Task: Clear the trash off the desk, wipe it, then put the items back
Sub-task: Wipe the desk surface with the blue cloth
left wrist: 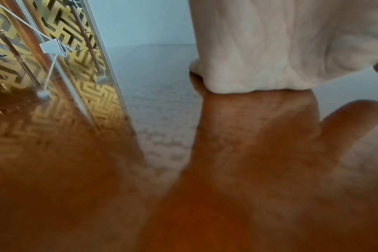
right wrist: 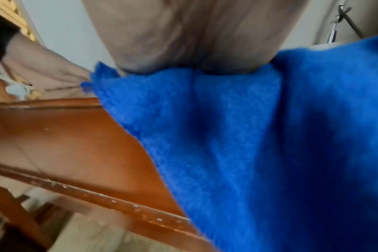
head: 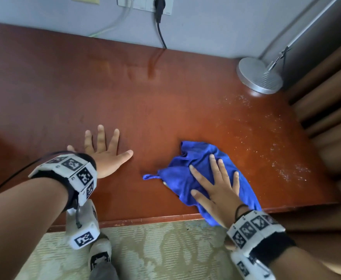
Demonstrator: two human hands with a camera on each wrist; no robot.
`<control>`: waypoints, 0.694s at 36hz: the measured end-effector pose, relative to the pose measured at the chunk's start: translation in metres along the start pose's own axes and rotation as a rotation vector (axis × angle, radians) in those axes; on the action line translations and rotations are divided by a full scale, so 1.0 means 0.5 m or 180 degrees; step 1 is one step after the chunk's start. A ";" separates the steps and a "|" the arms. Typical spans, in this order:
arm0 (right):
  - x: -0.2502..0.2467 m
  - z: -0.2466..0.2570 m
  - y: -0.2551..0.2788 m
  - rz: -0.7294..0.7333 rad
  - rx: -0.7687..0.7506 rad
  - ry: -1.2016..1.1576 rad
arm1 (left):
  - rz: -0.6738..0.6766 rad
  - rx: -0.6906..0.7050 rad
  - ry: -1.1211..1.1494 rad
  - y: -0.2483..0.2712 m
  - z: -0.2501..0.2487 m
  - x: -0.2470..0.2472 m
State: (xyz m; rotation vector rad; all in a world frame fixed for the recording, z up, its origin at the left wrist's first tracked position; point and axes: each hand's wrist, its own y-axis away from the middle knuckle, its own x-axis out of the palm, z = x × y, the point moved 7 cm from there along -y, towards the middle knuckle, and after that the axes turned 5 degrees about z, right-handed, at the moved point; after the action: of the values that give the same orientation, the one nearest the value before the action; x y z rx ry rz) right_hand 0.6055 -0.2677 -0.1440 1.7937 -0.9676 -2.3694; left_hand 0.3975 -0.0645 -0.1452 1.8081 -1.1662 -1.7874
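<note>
A crumpled blue cloth [head: 187, 172] lies on the reddish-brown desk [head: 125, 93] near its front edge, with one corner hanging over that edge. My right hand [head: 214, 184] presses flat on the cloth with straight, spread fingers. In the right wrist view the blue cloth [right wrist: 259, 145] fills most of the picture under my palm [right wrist: 183, 42]. My left hand [head: 105, 150] rests flat on the bare desk to the left of the cloth, fingers spread. The left wrist view shows my palm [left wrist: 281, 42] pressed on the glossy desk [left wrist: 97, 187].
A silver lamp base [head: 259, 75] stands at the desk's far right corner. Pale specks and droplets [head: 276, 150] are scattered over the desk's right side. A black cord [head: 161, 35] drops from a wall socket. Brown curtains [head: 331, 98] hang right of the desk.
</note>
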 end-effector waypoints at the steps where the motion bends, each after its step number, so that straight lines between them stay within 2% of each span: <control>1: -0.005 -0.010 -0.007 0.0125 -0.0151 0.0097 | 0.0015 0.0013 -0.0001 0.001 -0.001 0.000; 3: -0.017 -0.020 -0.012 0.0233 -0.0351 0.0214 | 0.0063 0.0032 0.0004 0.003 -0.001 0.000; 5: -0.028 -0.011 -0.005 0.0142 -0.0304 -0.0020 | 0.0097 0.0044 0.0001 0.002 -0.002 0.000; 7: -0.039 -0.001 0.008 -0.0205 0.0077 -0.0495 | 0.0124 0.0050 -0.0033 0.000 -0.002 -0.001; 9: -0.045 0.004 0.014 -0.0487 0.0678 -0.0948 | 0.0156 0.0064 -0.0082 0.000 -0.003 0.001; 11: -0.033 0.015 0.002 -0.0343 0.1145 -0.1115 | 0.0167 0.0073 -0.0119 0.001 -0.004 0.000; 14: -0.015 0.032 -0.027 0.0099 0.1469 -0.0626 | 0.0180 0.0065 -0.0103 0.004 -0.007 -0.001; 20: -0.019 0.035 -0.046 0.0425 0.1407 -0.0298 | 0.0159 -0.0012 -0.0114 0.011 -0.012 -0.013; 22: -0.026 0.034 -0.055 0.0527 0.1326 -0.0261 | 0.0011 -0.0034 -0.0297 0.011 -0.025 -0.041; 25: -0.035 0.029 -0.074 0.0714 0.1157 -0.0114 | -0.0359 0.0243 -0.0659 -0.006 -0.070 -0.102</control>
State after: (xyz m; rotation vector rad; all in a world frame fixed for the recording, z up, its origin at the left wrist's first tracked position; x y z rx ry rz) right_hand 0.6114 -0.2246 -0.1442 1.6332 -1.5982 -2.2044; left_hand 0.4383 -0.0352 -0.1085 1.7973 -1.2457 -2.0619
